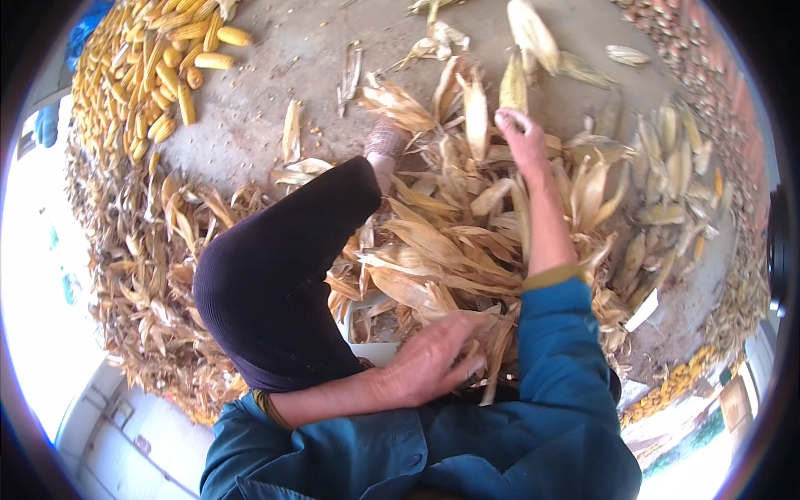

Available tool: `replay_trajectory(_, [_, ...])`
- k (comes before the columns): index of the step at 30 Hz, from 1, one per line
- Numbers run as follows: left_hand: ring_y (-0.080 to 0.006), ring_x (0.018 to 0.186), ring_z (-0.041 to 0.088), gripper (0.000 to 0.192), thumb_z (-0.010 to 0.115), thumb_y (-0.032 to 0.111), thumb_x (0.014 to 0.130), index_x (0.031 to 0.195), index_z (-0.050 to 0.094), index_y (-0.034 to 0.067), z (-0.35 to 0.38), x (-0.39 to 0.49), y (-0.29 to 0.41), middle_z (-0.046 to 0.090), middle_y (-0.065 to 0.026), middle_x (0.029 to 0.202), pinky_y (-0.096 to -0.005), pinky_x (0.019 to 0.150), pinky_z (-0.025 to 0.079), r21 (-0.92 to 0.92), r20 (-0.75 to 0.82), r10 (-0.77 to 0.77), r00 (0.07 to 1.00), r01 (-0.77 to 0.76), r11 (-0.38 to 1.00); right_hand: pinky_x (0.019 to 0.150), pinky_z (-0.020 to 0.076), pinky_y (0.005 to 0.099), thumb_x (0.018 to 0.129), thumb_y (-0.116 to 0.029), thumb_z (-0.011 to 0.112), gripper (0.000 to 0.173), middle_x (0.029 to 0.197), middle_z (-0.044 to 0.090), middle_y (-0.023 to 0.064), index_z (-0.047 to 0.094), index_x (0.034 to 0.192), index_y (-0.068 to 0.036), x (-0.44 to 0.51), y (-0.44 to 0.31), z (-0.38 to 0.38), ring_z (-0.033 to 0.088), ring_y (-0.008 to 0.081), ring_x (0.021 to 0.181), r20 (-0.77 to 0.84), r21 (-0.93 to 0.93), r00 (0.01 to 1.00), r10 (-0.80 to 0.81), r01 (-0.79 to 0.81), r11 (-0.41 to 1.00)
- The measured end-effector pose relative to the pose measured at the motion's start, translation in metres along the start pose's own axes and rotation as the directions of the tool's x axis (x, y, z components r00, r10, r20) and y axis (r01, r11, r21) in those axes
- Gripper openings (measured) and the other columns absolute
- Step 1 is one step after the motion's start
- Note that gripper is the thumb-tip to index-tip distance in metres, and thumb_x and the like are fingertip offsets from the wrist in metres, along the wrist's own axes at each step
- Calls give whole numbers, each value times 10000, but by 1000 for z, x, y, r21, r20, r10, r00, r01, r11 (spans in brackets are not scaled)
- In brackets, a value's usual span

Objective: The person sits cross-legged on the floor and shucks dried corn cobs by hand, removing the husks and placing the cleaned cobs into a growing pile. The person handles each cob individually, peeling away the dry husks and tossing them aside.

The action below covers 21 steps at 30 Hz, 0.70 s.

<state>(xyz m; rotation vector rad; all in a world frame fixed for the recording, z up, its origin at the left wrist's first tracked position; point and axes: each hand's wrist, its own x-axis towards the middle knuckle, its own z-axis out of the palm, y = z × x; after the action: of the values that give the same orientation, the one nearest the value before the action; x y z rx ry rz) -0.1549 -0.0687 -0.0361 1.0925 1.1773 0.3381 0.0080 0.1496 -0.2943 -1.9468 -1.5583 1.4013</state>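
My right hand (524, 139) reaches forward, thumb and fingers at the lower end of a corn cob in pale husk (514, 84); whether they grip it is not plain. Loose dry corn husks (431, 250) lie heaped below and around that forearm. Close to my body, my left hand (431, 359) is bent over the near edge of the husks, slightly blurred, its fingers apart beside some husk strips; whether it holds any is unclear. Another ear in husk (534, 34) lies just beyond the right hand.
Husked yellow corn cobs (156, 62) are piled at the far left, above a wide bank of dry husks (144, 281). More unhusked ears (669, 150) lie on the right. A pale plastic stool or container (375, 353) shows beside my bent leg (269, 269). Loose kernels dot the concrete floor (250, 119).
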Motion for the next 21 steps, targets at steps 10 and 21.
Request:
replay_trajectory(10, [-253,1187,465,664,543,422,961,1396,309,-22,-17,-27,-13,428,-176,1318,-381,981,418,-315,-530,45,847,-246,917,841,539,287,862,-123,706,225,994,688,47,691,1081,-71,-269,-103,-67,648,150,919,244,592,897,-368,163,790])
replay_trajectory(21, [-389,940,599,454,582,292,950,1237,415,-18,-5,-95,14,594,-249,978,-432,824,462,179,-352,511,784,-480,859,741,554,274,902,-184,678,319,1077,652,101,636,1142,23,-391,-178,-67,641,154,913,-44,482,902,-430,396,782])
